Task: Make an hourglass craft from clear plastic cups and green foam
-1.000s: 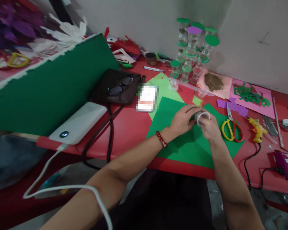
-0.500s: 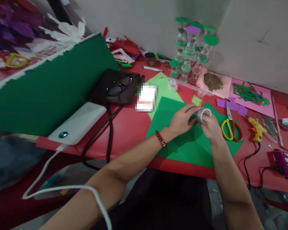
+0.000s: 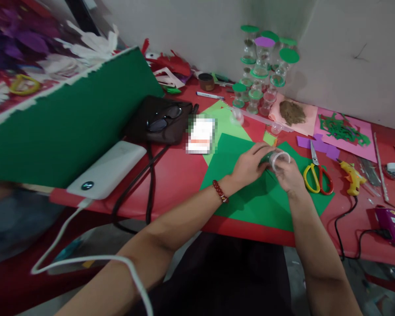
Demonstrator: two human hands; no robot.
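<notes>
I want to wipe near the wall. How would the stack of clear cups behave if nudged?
The stack of clear cups would probably tip easily, being tall with narrow waists. It looks light for its size, as its walls seem thin and see-through. Fallen pieces might roll, since their green discs are round.

Craft workspace, prob. small-scale/DIY; can't tell if it's a home rm or a shop. I'm at a red-covered table [image 3: 171,180] vs. a plain wall [image 3: 339,44]. Evidence: yellow glue gun [image 3: 353,179] w/ cord, scissors [image 3: 315,162], green sheet [image 3: 250,204], purple paper pcs [image 3: 317,144], green shreds [image 3: 342,129] on pink paper, brown powder [image 3: 292,112] on a lighter pink sheet, marker [image 3: 210,95]. Stacked clear-cup pcs [image 3: 262,72] w/ green & purple discs at the back, plus a clear cup [image 3: 276,162] in my left hand [image 3: 250,164] & right hand [image 3: 289,176]. White cutouts [image 3: 97,43] & purple cutouts [image 3: 23,33] piled far L.
</notes>
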